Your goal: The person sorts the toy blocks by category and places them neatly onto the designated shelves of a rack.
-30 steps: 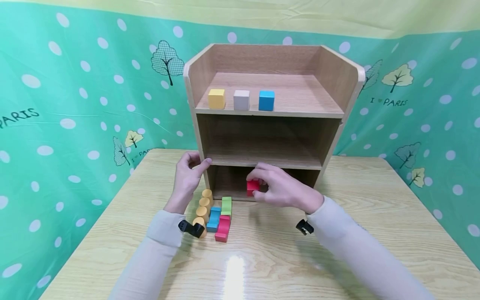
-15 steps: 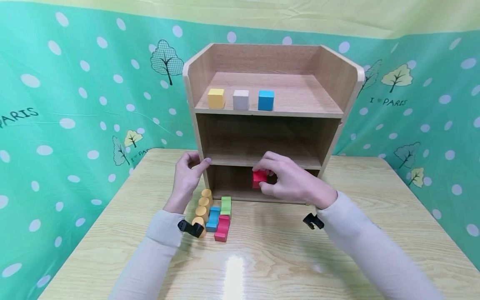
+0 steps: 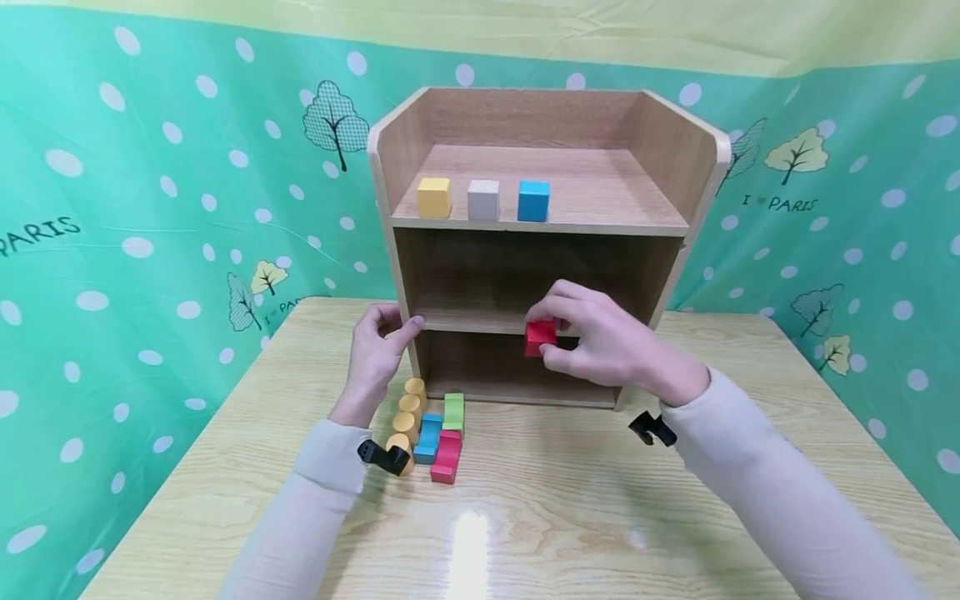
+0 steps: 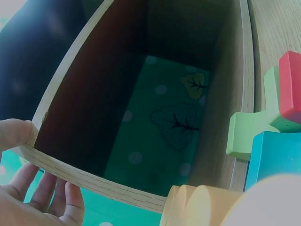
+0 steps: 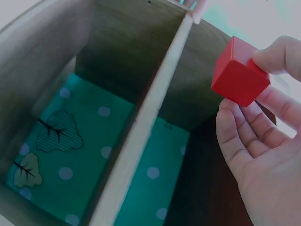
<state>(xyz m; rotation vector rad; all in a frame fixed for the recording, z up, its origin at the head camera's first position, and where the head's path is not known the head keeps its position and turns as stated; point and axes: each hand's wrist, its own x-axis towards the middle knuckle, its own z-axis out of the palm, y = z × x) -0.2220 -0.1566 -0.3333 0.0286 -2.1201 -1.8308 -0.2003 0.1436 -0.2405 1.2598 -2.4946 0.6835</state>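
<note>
Pinching red cube in fingers of right hand, in front of middle board, almost straight below blue cube in head view; gripping shelf unit's left side with left hand.

The head view is bright and mostly sharp, with a white streak of glare on the desk and soft shadows beside the sleeves. The lower compartments of the shelf sit in shade. Both wrist views are dimmer and hazy; the right washes out at its upper right, while in the left the nearest cylinder looks pale and soft.
</note>
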